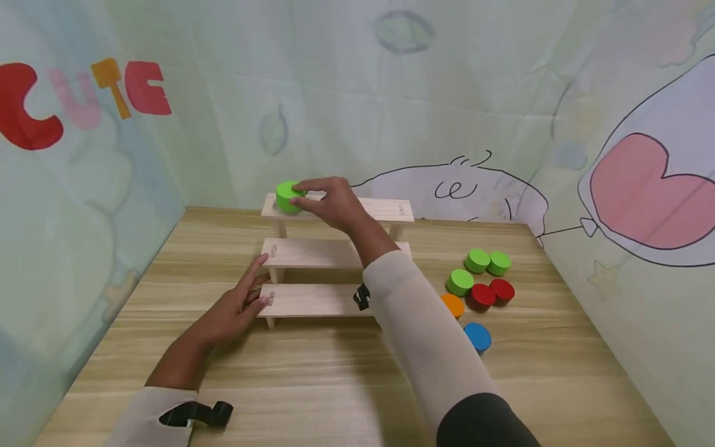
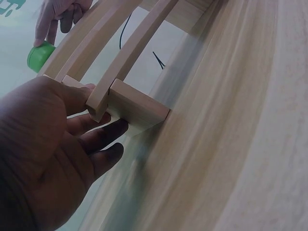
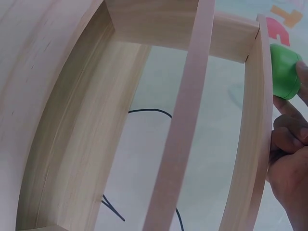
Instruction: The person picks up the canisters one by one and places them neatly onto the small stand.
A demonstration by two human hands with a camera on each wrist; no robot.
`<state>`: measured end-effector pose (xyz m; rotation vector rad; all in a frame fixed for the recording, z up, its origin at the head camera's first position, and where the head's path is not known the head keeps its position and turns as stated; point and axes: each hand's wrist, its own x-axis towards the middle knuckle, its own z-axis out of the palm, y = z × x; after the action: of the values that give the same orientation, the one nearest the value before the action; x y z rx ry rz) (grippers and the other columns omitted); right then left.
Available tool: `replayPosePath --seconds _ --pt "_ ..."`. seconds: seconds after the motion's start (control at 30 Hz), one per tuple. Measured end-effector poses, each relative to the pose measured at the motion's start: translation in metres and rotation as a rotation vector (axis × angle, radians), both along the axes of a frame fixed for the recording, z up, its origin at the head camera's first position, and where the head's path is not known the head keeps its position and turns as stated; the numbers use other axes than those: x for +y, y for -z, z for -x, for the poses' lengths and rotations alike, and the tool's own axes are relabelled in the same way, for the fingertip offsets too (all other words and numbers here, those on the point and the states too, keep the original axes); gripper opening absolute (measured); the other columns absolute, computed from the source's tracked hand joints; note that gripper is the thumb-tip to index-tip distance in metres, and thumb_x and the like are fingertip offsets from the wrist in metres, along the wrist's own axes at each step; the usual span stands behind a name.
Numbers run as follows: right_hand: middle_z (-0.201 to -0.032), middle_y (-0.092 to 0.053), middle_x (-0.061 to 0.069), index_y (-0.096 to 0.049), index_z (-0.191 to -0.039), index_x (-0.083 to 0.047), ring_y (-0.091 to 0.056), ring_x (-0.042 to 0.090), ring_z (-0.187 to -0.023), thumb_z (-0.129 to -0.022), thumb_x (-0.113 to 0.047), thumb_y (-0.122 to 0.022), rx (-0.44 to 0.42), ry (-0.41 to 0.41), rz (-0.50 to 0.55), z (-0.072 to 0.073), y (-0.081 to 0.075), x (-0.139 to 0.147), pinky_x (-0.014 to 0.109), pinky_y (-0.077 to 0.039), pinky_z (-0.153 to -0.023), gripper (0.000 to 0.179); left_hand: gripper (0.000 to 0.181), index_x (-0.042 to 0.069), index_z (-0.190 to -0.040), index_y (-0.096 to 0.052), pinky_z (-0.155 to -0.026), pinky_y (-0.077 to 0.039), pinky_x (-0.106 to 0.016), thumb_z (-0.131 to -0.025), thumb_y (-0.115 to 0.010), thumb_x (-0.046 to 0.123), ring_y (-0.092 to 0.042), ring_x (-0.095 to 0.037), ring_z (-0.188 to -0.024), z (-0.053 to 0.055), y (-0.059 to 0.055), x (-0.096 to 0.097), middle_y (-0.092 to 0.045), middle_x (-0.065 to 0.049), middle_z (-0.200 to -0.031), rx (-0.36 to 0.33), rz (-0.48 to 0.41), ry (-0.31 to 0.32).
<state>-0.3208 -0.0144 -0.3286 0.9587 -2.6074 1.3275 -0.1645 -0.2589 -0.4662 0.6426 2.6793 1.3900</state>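
Observation:
A three-tier wooden step shelf stands on the table. At the left end of its top step, a bright green disc is pinched between the thumb and fingers of my right hand. The disc also shows in the left wrist view as a green piece at the upper left. My left hand rests against the shelf's left end, its thumb by the lowest step and its fingers spread toward the middle step. The left wrist view has those fingers close to the wooden side support.
Right of the shelf lie several discs: green ones, red ones, an orange one partly behind the right sleeve, and a blue one. A printed cloth backdrop surrounds the wooden table.

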Motion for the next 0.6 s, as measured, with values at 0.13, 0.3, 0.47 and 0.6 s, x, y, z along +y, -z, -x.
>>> replayPosePath --seconds 0.13,0.3,0.47,0.6 --pt "-0.144 -0.075 0.004 -0.080 -0.134 -0.018 -0.066 0.022 -0.143 -0.102 -0.031 -0.081 -0.010 0.006 -0.020 0.0007 -0.0003 -0.0004 0.043 -0.057 -0.116 0.035 0.089 0.029 -0.177 0.009 -0.112 -0.051 -0.064 -0.116 -0.052 0.007 -0.053 -0.055 -0.148 0.0005 0.0007 0.0002 -0.034 -0.039 -0.170 0.001 0.001 0.000" --pt "-0.144 -0.076 0.000 -0.080 -0.135 -0.021 -0.065 0.018 -0.144 -0.101 -0.034 -0.081 -0.031 0.018 -0.048 0.0008 -0.0012 -0.0012 0.040 -0.055 -0.119 0.036 0.089 0.027 -0.177 0.009 -0.112 -0.052 -0.063 -0.116 -0.051 0.007 -0.054 -0.055 -0.147 0.0002 0.0004 -0.0003 -0.034 -0.040 -0.170 0.003 0.009 0.001" --pt "-0.147 -0.074 0.000 -0.078 -0.138 -0.023 -0.062 0.019 -0.147 -0.099 -0.036 -0.084 -0.054 0.031 -0.045 0.0006 -0.0025 -0.0008 0.039 -0.052 -0.122 0.041 0.088 0.025 -0.177 0.009 -0.111 -0.052 -0.063 -0.116 -0.051 0.007 -0.055 -0.055 -0.146 0.0004 -0.0013 0.0001 -0.035 -0.040 -0.169 0.010 0.015 0.000" --pt "-0.152 -0.070 0.000 -0.076 -0.142 -0.025 -0.059 0.022 -0.151 -0.096 -0.036 -0.088 -0.088 0.045 -0.017 0.0001 -0.0029 0.0016 0.042 -0.049 -0.125 0.050 0.087 0.022 -0.177 0.009 -0.110 -0.053 -0.063 -0.116 -0.051 0.007 -0.055 -0.056 -0.145 0.0007 -0.0018 0.0008 -0.035 -0.041 -0.169 0.018 0.018 0.006"
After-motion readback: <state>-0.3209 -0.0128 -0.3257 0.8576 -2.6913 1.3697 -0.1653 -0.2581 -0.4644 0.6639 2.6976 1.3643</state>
